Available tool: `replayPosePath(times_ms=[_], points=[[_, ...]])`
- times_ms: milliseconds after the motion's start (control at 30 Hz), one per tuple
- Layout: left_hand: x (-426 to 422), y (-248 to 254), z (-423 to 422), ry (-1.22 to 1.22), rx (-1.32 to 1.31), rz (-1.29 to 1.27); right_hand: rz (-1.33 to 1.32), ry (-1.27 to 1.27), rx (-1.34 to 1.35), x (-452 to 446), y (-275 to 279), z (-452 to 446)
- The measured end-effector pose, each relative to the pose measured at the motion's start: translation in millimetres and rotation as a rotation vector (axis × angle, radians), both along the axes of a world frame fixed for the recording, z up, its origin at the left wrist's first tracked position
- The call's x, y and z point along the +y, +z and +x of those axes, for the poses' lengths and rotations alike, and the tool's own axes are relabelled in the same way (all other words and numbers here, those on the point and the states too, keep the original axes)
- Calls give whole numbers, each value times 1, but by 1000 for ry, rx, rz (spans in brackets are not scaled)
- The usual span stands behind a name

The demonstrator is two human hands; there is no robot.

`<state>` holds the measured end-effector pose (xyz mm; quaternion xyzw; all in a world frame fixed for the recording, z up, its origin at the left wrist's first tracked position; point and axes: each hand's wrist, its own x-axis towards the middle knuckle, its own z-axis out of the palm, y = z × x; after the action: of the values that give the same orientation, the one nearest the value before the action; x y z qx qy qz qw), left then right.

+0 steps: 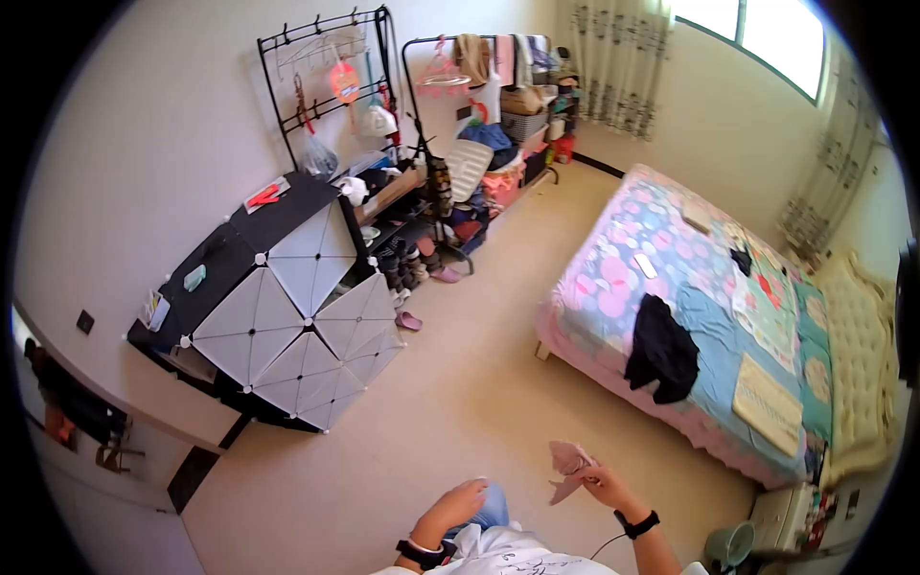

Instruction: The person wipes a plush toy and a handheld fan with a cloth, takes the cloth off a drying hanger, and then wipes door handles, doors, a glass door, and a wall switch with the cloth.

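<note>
A crumpled dusty-pink cloth [567, 460] is pinched in my right hand [602, 484], held out over the floor in front of me. One corner of the cloth hangs down and another points up. My left hand [458, 506] is over my bent knee in blue jeans [492, 508], with nothing visible in it. Its fingers are loosely bent and partly hidden from this angle. Both wrists wear black bands.
On the right stands a bed [613, 240] with a floral cover and a black garment [661, 350]. White-panelled cube cabinets [254, 331] line the left wall, with shoes and a loaded clothes rack [412, 86] beyond. A green bin [731, 544] stands lower right.
</note>
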<state>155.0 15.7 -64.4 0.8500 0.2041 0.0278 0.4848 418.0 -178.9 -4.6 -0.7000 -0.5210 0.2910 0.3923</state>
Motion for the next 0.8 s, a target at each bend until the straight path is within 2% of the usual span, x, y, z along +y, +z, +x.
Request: replayPosePath(times_ms=[33,100,133,200,233,300,433,500,567,633,667,700,733,767,800], points=[[3,-16,-22,36,23,17,2,28,5,5,7,1],[43,-1,-25,59,240,-214,-30,22,-61,49,19,39],[65,-7,-25,71,239,-207,-22,33,-60,71,16,54],[109,-19,-17,175,465,-169,22,19,-13,112,9,74],[136,-21,-2,174,472,-162,29,15,-6,133,1,83],[182,-20,34,196,606,61,19,81,24,160,-14,96],[272,3,160,235,265,282,-96,140,157,222,12,134],[294,23,222,172,266,419,-74,99,143,243,-2,159],[313,12,279,-8,293,335,-59,54,136,262,-11,184],[327,-2,314,-213,113,230,-82,-47,184,292,-10,206],[336,-8,327,-204,125,234,-42,-46,134,308,-10,215],[341,-6,338,-307,116,16,-42,-34,144,325,-14,224],[354,3,348,-402,100,-196,-5,-27,309,349,-15,235],[363,7,359,-385,96,-202,16,-19,467,366,-17,249],[371,10,369,-296,47,-208,2,-4,466,384,-23,264]])
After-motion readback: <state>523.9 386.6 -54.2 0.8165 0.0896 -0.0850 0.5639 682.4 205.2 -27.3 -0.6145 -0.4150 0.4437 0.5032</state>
